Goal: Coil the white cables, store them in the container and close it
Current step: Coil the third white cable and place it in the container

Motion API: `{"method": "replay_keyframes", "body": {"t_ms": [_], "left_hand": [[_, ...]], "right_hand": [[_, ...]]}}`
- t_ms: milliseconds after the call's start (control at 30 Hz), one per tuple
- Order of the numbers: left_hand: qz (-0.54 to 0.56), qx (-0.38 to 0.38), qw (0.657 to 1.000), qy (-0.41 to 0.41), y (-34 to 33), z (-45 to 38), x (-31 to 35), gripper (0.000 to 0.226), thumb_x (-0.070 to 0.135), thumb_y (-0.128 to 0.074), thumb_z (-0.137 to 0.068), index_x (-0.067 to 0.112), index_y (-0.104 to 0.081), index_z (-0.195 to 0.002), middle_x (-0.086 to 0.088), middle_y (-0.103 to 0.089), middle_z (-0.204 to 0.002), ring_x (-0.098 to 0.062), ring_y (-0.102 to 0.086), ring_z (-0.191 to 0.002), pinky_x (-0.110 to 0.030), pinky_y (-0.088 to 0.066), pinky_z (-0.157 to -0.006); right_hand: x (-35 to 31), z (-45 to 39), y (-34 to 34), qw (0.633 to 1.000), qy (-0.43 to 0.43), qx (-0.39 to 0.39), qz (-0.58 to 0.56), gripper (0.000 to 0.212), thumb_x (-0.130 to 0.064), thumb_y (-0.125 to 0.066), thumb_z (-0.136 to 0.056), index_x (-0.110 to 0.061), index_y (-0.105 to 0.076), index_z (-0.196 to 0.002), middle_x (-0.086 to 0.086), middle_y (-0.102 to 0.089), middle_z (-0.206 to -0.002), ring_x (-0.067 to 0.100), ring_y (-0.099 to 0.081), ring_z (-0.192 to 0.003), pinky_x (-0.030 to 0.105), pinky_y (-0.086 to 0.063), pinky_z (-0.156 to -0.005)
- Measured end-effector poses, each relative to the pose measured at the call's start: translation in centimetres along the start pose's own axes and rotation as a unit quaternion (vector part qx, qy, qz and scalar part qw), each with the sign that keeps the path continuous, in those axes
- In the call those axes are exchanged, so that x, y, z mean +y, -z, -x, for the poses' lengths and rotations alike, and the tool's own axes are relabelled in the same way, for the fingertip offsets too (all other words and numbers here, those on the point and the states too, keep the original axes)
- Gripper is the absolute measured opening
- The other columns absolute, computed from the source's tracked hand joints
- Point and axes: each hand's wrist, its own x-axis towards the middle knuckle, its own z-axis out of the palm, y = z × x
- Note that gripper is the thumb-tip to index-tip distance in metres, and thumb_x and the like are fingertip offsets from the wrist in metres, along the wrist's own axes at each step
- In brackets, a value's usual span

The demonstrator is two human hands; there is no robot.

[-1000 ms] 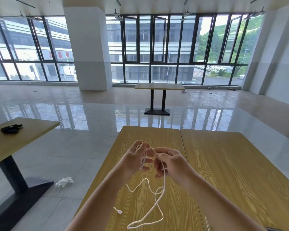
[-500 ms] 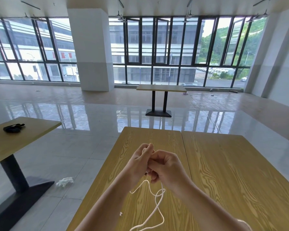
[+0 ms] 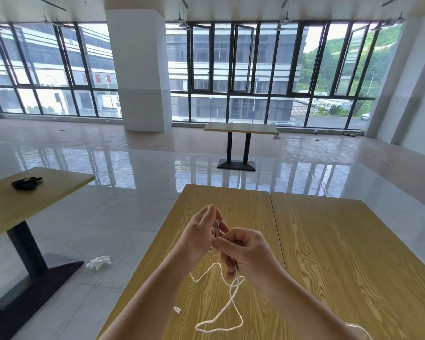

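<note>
- While the left hand (image 3: 201, 235) is raised above the tabletop (image 3: 341, 253) with its fingers curled loosely, I see a few turns of the white cable (image 3: 227, 305) gathered between its fingers and thumb; it is clasped around those turns, not spread.
- The right hand (image 3: 245, 251) sits just beside it, touching or nearly touching, with thumb and forefinger pinched on the cable where it leaves the small coil.
- From that pinch the loose length drops straight down and toward me, so its long run lies below the hands, not to either side.
- The slack lands in an open loop on the tabletop near its near edge, and the small plug (image 3: 177, 310) lies just left of that loop, close to the left edge.
- I judge that the next wrap turns on this: the free cable hangs beneath the right hand, which is the nearer one to it, so that hand must draw it up and around the left.
- A second pale strand shows at the near right edge by my forearm; I cannot tell whether it is another cable.
- I see no container anywhere, so storing and closing are not yet begun.
- I'd judge that the dangling plug could snag the loop as it rises.
</note>
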Motion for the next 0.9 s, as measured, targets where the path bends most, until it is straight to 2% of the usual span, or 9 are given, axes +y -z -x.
{"method": "replay_keyframes", "body": {"t_ms": [167, 267, 367, 467, 600, 700, 767, 833, 900], "left_hand": [[0.130, 0.066, 0.989, 0.022, 2.7, -1.0, 1.4, 0.041, 0.035, -0.028, -0.107, 0.009, -0.052, -0.086, -0.011, -0.067, -0.067, -0.024, -0.057, -0.055, -0.028, -0.042, -0.047], [0.180, 0.107, 0.978, 0.020, 4.4, -1.4, 2.6, 0.041, 0.036, -0.030, -0.107, 0.011, -0.053, -0.084, -0.014, -0.065, -0.069, -0.025, -0.057, -0.055, -0.029, -0.040, -0.050], [0.184, 0.110, 0.977, 0.018, 5.0, -1.4, 3.6, 0.040, 0.037, -0.031, -0.106, 0.012, -0.053, -0.084, -0.013, -0.065, -0.069, -0.024, -0.057, -0.056, -0.029, -0.040, -0.052], [0.141, 0.067, 0.987, 0.028, 4.8, -1.0, 3.7, 0.040, 0.038, -0.031, -0.106, 0.010, -0.054, -0.088, -0.011, -0.065, -0.072, -0.022, -0.057, -0.058, -0.028, -0.041, -0.053], [0.063, 0.008, 0.997, 0.037, 4.7, -0.6, 2.9, 0.040, 0.037, -0.031, -0.106, 0.010, -0.057, -0.094, -0.010, -0.065, -0.076, -0.022, -0.059, -0.063, -0.031, -0.043, -0.058], [0.006, -0.012, 0.999, 0.038, 4.6, -0.3, 2.3, 0.037, 0.036, -0.031, -0.106, 0.013, -0.059, -0.098, -0.007, -0.065, -0.078, -0.021, -0.061, -0.067, -0.032, -0.046, -0.063], [-0.035, -0.019, 0.998, 0.038, 4.4, -0.1, 1.7, 0.036, 0.036, -0.032, -0.106, 0.017, -0.061, -0.098, -0.006, -0.066, -0.079, -0.021, -0.063, -0.071, -0.035, -0.050, -0.069], [-0.061, -0.014, 0.997, 0.040, 4.3, -0.1, 1.1, 0.035, 0.035, -0.034, -0.106, 0.018, -0.062, -0.095, -0.006, -0.067, -0.077, -0.021, -0.065, -0.075, -0.042, -0.053, -0.078], [-0.071, -0.002, 0.997, 0.043, 4.1, 0.0, 0.5, 0.034, 0.034, -0.035, -0.106, 0.017, -0.061, -0.092, -0.005, -0.067, -0.075, -0.020, -0.065, -0.076, -0.045, -0.054, -0.084]], "right_hand": [[0.6, 0.8, 1.2, 0.980, -0.050, -0.130, 0.140, 0.019, -0.018, -0.061, -0.098, -0.009, -0.075, -0.090, -0.004, -0.062, -0.057, 0.008, -0.052, -0.045, 0.024, -0.050, -0.051], [1.2, 1.4, 1.7, 0.938, -0.091, -0.234, 0.238, 0.021, -0.021, -0.055, -0.102, -0.025, -0.074, -0.096, -0.011, -0.063, -0.058, 0.003, -0.054, -0.049, 0.020, -0.052, -0.063], [2.0, 1.1, 1.5, 0.899, -0.109, -0.282, 0.317, 0.022, -0.024, -0.053, -0.102, -0.029, -0.074, -0.098, -0.013, -0.063, -0.058, 0.004, -0.056, -0.054, 0.027, -0.053, -0.074], [2.5, 0.1, 1.3, 0.877, -0.120, -0.234, 0.402, 0.022, -0.027, -0.055, -0.101, -0.027, -0.073, -0.090, -0.011, -0.060, -0.059, 0.002, -0.049, -0.046, 0.024, -0.049, -0.059], [2.7, -1.2, 1.1, 0.860, -0.098, -0.130, 0.484, 0.043, -0.023, -0.057, -0.097, -0.032, -0.054, -0.056, -0.011, -0.057, -0.060, 0.004, -0.046, -0.045, 0.018, -0.041, -0.046], [2.9, -2.0, 1.4, 0.861, -0.100, -0.069, 0.494, 0.035, -0.022, -0.060, -0.096, -0.022, -0.067, -0.061, -0.010, -0.062, -0.061, 0.003, -0.049, -0.043, 0.017, -0.043, -0.042], [2.9, -2.4, 1.6, 0.870, -0.094, -0.031, 0.484, 0.029, -0.021, -0.061, -0.095, -0.011, -0.074, -0.071, -0.009, -0.065, -0.061, 0.006, -0.052, -0.045, 0.025, -0.052, -0.047], [2.5, -2.6, 1.7, 0.893, -0.091, 0.006, 0.441, 0.027, -0.021, -0.063, -0.094, -0.006, -0.075, -0.076, -0.004, -0.067, -0.062, 0.009, -0.055, -0.049, 0.032, -0.058, -0.055], [1.8, -2.6, 1.6, 0.930, -0.096, 0.034, 0.353, 0.024, -0.021, -0.064, -0.094, -0.008, -0.076, -0.078, 0.000, -0.067, -0.059, 0.010, -0.058, -0.049, 0.029, -0.058, -0.056]]}}
